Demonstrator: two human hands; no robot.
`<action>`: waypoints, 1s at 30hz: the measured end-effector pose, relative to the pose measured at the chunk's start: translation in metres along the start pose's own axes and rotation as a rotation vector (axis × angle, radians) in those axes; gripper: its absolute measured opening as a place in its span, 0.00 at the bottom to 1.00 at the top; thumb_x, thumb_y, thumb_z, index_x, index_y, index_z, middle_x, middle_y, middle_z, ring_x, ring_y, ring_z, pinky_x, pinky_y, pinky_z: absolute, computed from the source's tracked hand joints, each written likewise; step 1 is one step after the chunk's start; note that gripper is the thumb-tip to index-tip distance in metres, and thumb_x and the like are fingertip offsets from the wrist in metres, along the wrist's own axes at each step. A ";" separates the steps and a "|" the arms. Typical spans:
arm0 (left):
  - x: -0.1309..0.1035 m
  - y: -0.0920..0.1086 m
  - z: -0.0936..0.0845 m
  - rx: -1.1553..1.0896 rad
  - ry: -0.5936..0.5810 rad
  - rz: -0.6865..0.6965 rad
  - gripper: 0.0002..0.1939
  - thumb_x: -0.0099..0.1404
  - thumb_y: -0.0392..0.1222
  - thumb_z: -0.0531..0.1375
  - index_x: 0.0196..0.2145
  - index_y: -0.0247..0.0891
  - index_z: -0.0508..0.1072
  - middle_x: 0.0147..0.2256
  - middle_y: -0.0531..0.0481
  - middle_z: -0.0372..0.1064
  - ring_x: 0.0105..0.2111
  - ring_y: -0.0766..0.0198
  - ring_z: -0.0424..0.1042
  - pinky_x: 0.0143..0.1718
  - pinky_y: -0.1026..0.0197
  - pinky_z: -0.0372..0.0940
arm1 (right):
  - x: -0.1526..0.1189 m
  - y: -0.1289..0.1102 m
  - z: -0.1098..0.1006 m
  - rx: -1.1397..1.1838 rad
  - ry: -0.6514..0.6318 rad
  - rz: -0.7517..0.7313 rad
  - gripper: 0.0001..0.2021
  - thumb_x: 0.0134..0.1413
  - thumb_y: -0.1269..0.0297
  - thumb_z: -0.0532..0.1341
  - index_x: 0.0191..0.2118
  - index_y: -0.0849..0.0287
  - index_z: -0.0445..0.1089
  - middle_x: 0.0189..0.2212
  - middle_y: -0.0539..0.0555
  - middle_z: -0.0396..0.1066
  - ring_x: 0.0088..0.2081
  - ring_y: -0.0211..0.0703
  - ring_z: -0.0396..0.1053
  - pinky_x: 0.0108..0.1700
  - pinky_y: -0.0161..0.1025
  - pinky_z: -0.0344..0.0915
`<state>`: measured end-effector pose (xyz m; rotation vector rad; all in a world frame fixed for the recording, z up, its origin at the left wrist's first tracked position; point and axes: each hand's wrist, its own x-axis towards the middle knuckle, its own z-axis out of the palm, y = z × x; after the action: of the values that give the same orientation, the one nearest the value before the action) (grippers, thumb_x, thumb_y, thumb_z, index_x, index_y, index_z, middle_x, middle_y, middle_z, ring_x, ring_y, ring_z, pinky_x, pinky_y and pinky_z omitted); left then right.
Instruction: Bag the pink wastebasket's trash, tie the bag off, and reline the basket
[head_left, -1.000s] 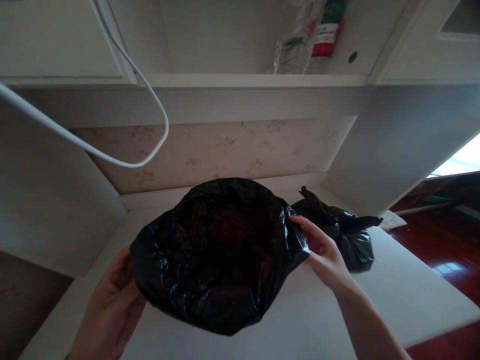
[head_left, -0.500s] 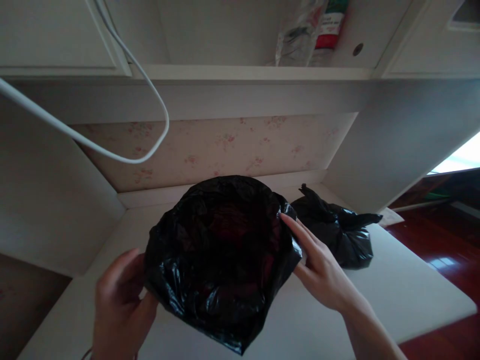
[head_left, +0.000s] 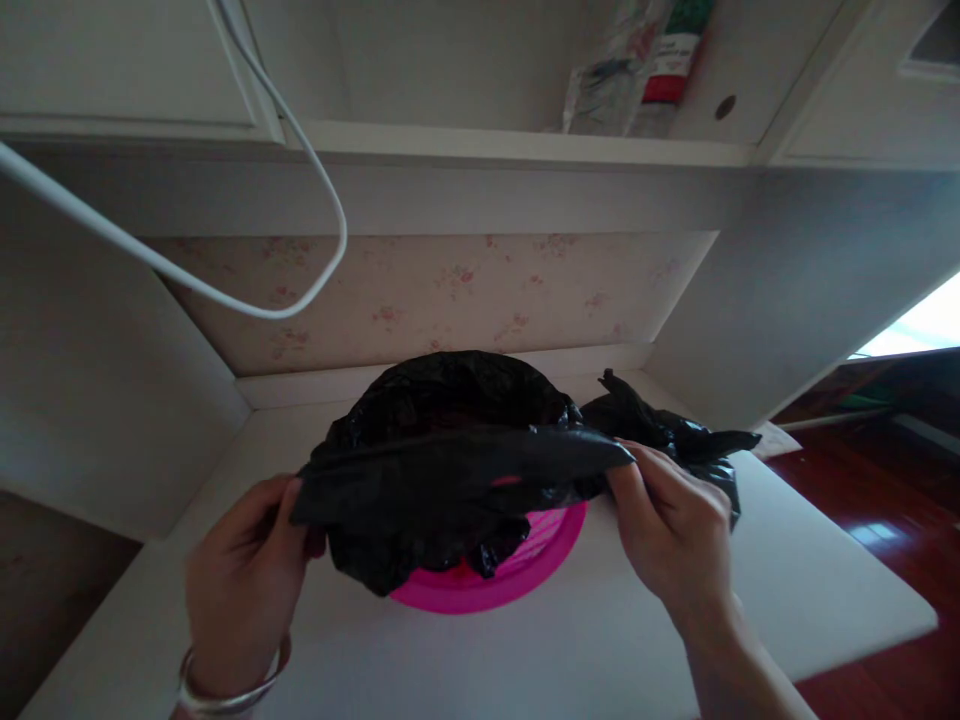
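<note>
A black plastic garbage bag [head_left: 450, 480] is stretched between my hands, its near edge pulled taut and raised. Beneath it shows the rim of a bright pink basket [head_left: 487, 595] with slotted walls; the far part of the bag still drapes over the basket's back. At the left end of the taut edge, my left hand [head_left: 244, 570], with a silver bangle on the wrist, pinches the plastic. My right hand [head_left: 675, 530] grips the other end. What lies inside the basket is hidden by the bag.
Behind my right hand sits a tied black bag [head_left: 697, 440] on the white desk [head_left: 600, 640]. A white cable [head_left: 285, 310] loops down at upper left. Overhead, an open shelf [head_left: 510, 145] holds a bottle [head_left: 671, 65] and clear plastic packaging [head_left: 600, 95].
The near side of the bag has been lifted off the basket's front rim and pulled tight, exposing the pink basket. Both hands now pinch the bag's edge.
</note>
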<state>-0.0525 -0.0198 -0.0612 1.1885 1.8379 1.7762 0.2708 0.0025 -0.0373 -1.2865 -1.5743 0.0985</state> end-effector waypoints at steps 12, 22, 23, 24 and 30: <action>0.036 -0.034 -0.003 -0.558 -0.265 -0.376 0.26 0.49 0.42 0.73 0.48 0.47 0.77 0.44 0.53 0.78 0.33 0.66 0.75 0.26 0.69 0.68 | 0.055 0.077 0.020 0.892 -0.361 0.917 0.23 0.60 0.45 0.61 0.52 0.57 0.74 0.28 0.54 0.80 0.27 0.43 0.77 0.33 0.38 0.74; 0.070 -0.039 0.005 -0.212 -0.536 -0.173 0.23 0.49 0.45 0.72 0.44 0.42 0.80 0.46 0.45 0.79 0.47 0.50 0.76 0.50 0.54 0.69 | 0.085 0.071 0.038 0.893 -0.321 0.804 0.18 0.47 0.65 0.72 0.47 0.55 0.77 0.35 0.51 0.81 0.31 0.39 0.77 0.34 0.33 0.72; 0.075 -0.038 0.005 -0.221 -0.510 -0.147 0.21 0.49 0.45 0.72 0.43 0.42 0.81 0.44 0.45 0.79 0.45 0.51 0.76 0.48 0.55 0.69 | 0.091 0.071 0.039 0.905 -0.285 0.774 0.18 0.46 0.65 0.72 0.46 0.55 0.77 0.35 0.51 0.80 0.32 0.39 0.77 0.34 0.34 0.72; 0.080 -0.038 0.006 -0.236 -0.473 -0.119 0.20 0.49 0.45 0.71 0.42 0.42 0.81 0.43 0.46 0.79 0.44 0.52 0.75 0.46 0.56 0.69 | 0.096 0.070 0.039 0.910 -0.248 0.737 0.18 0.46 0.65 0.73 0.46 0.55 0.77 0.35 0.50 0.80 0.32 0.38 0.76 0.34 0.33 0.72; 0.102 -0.033 0.019 -0.334 -0.283 0.013 0.19 0.50 0.41 0.69 0.42 0.42 0.80 0.40 0.51 0.77 0.41 0.58 0.73 0.44 0.60 0.67 | 0.130 0.052 0.038 0.894 -0.099 0.584 0.20 0.41 0.65 0.74 0.44 0.55 0.78 0.32 0.49 0.79 0.30 0.37 0.75 0.33 0.35 0.70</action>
<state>-0.1109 0.0723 -0.0634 1.2426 1.3185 1.7320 0.2943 0.1414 -0.0023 -0.9582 -0.9663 1.1122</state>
